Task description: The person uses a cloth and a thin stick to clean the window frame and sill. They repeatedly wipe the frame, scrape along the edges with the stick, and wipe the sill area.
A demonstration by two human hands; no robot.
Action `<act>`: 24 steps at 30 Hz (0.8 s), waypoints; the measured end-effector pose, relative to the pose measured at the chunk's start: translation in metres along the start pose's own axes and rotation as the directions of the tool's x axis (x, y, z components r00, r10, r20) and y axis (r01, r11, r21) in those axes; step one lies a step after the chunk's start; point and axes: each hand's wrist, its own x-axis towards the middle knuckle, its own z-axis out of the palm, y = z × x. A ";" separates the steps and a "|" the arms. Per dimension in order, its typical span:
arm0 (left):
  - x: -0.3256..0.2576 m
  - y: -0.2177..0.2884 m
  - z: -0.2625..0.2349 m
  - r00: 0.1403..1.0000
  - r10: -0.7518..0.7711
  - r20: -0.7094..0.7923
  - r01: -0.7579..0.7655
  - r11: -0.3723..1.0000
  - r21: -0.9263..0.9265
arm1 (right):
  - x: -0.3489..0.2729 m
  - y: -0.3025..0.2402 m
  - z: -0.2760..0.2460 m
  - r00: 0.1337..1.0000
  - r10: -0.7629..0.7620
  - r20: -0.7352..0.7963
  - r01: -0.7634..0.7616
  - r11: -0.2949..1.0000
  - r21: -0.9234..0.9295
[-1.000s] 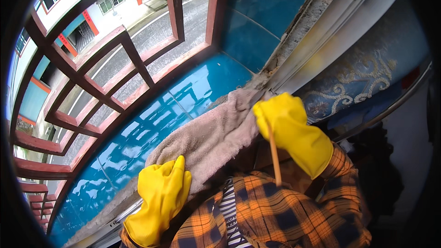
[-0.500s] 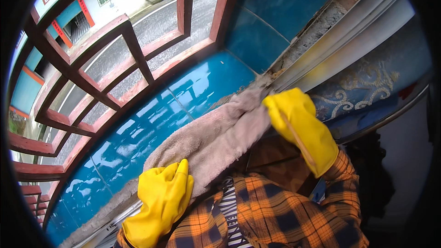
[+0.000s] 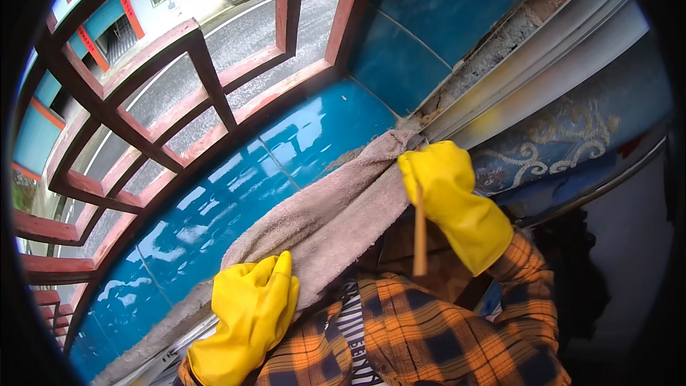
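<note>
A damp-looking pinkish-grey towel (image 3: 336,225) lies stretched along the window sill, over the frame's bottom track. At its near left end my left hand (image 3: 246,311), in a yellow rubber glove, is closed on the cloth with the index finger lying along it. My right hand (image 3: 454,204), also gloved in yellow, is closed round a thin tool with a light wooden handle (image 3: 420,243). The handle sticks out below the fist, toward me. The tool's other end meets the towel's far right end by the frame corner, and its tip is mostly hidden.
Wet blue tiles (image 3: 207,207) cover the outer ledge, bounded by a red metal grille (image 3: 164,129) above a street. A white window frame (image 3: 529,57) rises at the right beside broken mortar. A blue patterned curtain (image 3: 564,143) hangs close to my right hand.
My right hand has shifted slightly left, and the tool's handle has swung from slanting right to nearly upright in the picture. The towel's right part has flattened. My left hand stays nearly still.
</note>
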 end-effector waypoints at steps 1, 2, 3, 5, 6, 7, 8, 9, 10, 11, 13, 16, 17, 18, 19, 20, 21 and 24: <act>0.000 0.001 0.001 1.000 -0.002 0.001 0.002 1.000 -0.006 | 0.000 0.000 -0.001 1.000 -0.002 -0.012 0.003 0.999 0.050; -0.001 0.001 0.001 1.000 -0.003 0.002 0.003 1.000 -0.012 | -0.003 -0.001 -0.004 1.000 -0.001 -0.014 0.002 0.995 0.101; 0.000 0.000 0.001 1.000 -0.006 -0.007 0.006 1.000 -0.010 | -0.006 -0.003 -0.006 1.000 0.003 -0.024 0.001 0.988 0.152; -0.002 0.000 0.001 1.000 -0.027 0.012 0.027 1.000 -0.002 | -0.011 -0.006 -0.019 0.998 0.028 -0.057 -0.012 0.963 0.268; -0.001 0.002 -0.003 0.999 -0.030 0.029 0.031 1.000 0.000 | -0.013 -0.004 -0.024 0.997 0.044 -0.059 -0.027 0.962 0.271; 0.000 0.003 -0.004 0.998 -0.033 0.047 0.033 0.999 0.001 | -0.015 -0.003 -0.029 0.996 0.061 -0.063 -0.041 0.960 0.275; 0.001 0.004 -0.005 0.998 -0.036 0.056 0.037 0.999 -0.008 | -0.012 0.002 -0.022 0.993 0.099 -0.060 -0.084 0.975 0.204; 0.002 0.004 -0.005 0.997 -0.042 0.070 0.043 0.999 -0.010 | -0.011 0.004 -0.016 0.988 0.139 -0.060 -0.130 0.982 0.139; 0.004 0.005 -0.004 0.995 -0.048 0.084 0.049 0.999 -0.013 | -0.010 0.002 -0.014 0.989 0.142 -0.027 -0.138 0.983 0.123; 0.005 0.005 -0.003 0.996 -0.044 0.082 0.045 0.999 -0.015 | -0.008 0.000 -0.011 0.990 0.142 0.004 -0.141 0.984 0.106; 0.004 0.004 -0.004 0.996 -0.041 0.075 0.042 0.999 -0.013 | -0.003 -0.008 -0.011 0.991 0.132 -0.016 -0.129 0.980 0.152; 0.000 0.003 -0.004 0.996 -0.052 0.075 0.052 0.999 -0.006 | 0.004 -0.011 -0.040 0.937 0.262 0.230 -0.348 0.733 0.584; 0.000 0.004 -0.004 0.996 -0.055 0.071 0.055 0.998 -0.002 | 0.004 -0.011 -0.044 0.902 0.273 0.333 -0.431 0.593 0.680; 0.004 0.004 -0.003 0.997 -0.033 0.068 0.034 0.999 -0.009 | -0.004 0.001 -0.034 0.932 0.320 0.168 -0.361 0.786 0.501; 0.004 0.005 -0.003 0.997 -0.035 0.066 0.035 0.999 -0.011 | -0.007 0.003 -0.027 0.943 0.306 0.128 -0.332 0.860 0.387; 0.005 0.005 -0.002 0.998 -0.030 0.059 0.031 0.999 -0.016 | -0.007 0.001 -0.022 0.954 0.285 0.091 -0.299 0.917 0.263; 0.004 0.005 -0.002 0.998 -0.037 0.054 0.038 0.999 -0.016 | -0.006 -0.003 -0.017 0.965 0.254 0.061 -0.260 0.955 0.143; 0.004 0.007 -0.008 0.998 -0.044 0.043 0.044 0.999 -0.009 | 0.003 -0.011 -0.029 0.990 0.120 0.077 -0.138 0.945 0.298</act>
